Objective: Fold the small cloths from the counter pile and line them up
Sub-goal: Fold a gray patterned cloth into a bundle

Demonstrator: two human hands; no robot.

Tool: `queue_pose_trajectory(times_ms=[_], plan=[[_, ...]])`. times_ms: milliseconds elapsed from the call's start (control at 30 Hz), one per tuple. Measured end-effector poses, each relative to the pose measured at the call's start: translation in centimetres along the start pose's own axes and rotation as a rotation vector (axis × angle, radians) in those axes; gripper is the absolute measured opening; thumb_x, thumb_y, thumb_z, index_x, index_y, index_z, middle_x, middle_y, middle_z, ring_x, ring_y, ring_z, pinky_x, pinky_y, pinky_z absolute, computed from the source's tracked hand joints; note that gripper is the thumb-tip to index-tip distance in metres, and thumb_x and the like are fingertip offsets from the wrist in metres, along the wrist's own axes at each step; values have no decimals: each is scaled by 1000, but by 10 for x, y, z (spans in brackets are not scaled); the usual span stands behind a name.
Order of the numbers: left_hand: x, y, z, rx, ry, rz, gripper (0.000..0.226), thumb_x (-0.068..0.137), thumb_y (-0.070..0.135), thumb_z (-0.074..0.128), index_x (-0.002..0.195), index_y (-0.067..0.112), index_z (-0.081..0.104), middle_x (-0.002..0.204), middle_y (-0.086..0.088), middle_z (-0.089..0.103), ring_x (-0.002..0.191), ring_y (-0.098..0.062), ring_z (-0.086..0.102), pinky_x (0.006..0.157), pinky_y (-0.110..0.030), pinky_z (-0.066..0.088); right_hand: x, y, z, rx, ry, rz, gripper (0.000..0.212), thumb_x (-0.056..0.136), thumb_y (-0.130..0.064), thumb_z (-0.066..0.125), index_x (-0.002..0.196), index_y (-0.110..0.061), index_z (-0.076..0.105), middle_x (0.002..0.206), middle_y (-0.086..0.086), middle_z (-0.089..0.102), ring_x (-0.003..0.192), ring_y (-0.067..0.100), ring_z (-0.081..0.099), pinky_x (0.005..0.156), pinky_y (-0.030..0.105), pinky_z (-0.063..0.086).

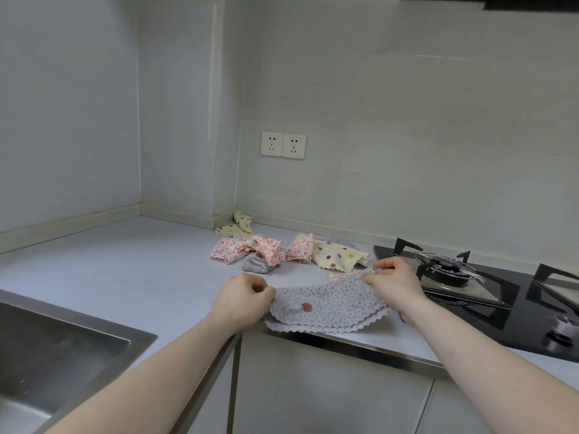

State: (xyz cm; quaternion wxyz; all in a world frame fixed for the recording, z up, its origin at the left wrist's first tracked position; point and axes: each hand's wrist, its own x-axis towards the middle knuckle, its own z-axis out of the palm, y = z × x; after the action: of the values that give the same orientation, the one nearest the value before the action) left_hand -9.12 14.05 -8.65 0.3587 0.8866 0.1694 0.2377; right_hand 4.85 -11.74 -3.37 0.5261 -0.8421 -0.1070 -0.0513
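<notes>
A home kitchen: a gas hob [451,270] just right of the right hand [396,281], a steel sink [62,346] left of the left hand [242,297].

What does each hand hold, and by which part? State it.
Both hold the lilac dotted cloth: left hand pinches its left corner, right hand its right corner.

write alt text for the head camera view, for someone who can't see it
A person's left hand and right hand pinch opposite ends of a lilac dotted cloth, folded over near the front edge of a pale kitchen counter. Behind it lies a loose pile of unfolded pink floral and cream spotted cloths. A steel sink is at left, a black gas hob at right.
</notes>
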Motion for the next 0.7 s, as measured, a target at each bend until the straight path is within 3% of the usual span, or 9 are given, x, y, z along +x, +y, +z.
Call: queue_pose_trajectory(times_ms=[67, 167, 333, 433, 567, 700], plan=[[-1, 1, 2, 33, -52, 8, 18, 78, 37, 67, 67, 24, 75, 66, 14, 73, 69, -6, 69, 70, -35, 62, 2, -17, 4, -17, -16, -6, 33, 81, -17, 81, 107, -19, 61, 104, -2, 64, 93, 15, 61, 80, 31, 48], [-3, 3, 3, 105, -86, 50, 15, 66, 45, 67, 69, 32, 75, 72, 21, 72, 74, 0, 67, 75, -32, 61, 0, -41, 15, -44, -47, -28, 33, 78, -19, 82, 104, -20, 63, 101, -4, 63, 86, 13, 60, 66, 26, 44], [-2, 2, 1, 95, -23, 24, 15, 70, 41, 62, 81, 34, 69, 80, 16, 71, 80, -4, 67, 82, -32, 59, -12, -64, 45, -39, -117, -66, 32, 78, -15, 79, 104, -21, 61, 98, -2, 66, 84, 14, 61, 61, 26, 43], [-1, -1, 0, -49, 16, -15, 8, 79, 37, 66, 85, 32, 67, 73, 11, 71, 74, -10, 69, 77, -35, 61, -21, -66, 63, -55, -155, -85, 31, 78, -12, 76, 103, -22, 60, 97, -4, 69, 89, 14, 63, 67, 27, 46], [-1, 0, 0, -97, 35, -22, 2, 84, 30, 66, 85, 30, 67, 77, 10, 70, 76, -11, 68, 77, -36, 60, -32, -62, 83, -68, -232, -94, 33, 78, -12, 75, 104, -24, 58, 96, -9, 71, 97, 14, 67, 90, 36, 54], [2, -2, 0, -129, 48, -47, 13, 86, 19, 60, 89, 30, 67, 83, 8, 70, 78, -12, 66, 77, -35, 59, -40, -58, 96, -67, -308, -102, 35, 79, -12, 76, 107, -23, 57, 103, -7, 72, 96, 14, 70, 87, 35, 57]])
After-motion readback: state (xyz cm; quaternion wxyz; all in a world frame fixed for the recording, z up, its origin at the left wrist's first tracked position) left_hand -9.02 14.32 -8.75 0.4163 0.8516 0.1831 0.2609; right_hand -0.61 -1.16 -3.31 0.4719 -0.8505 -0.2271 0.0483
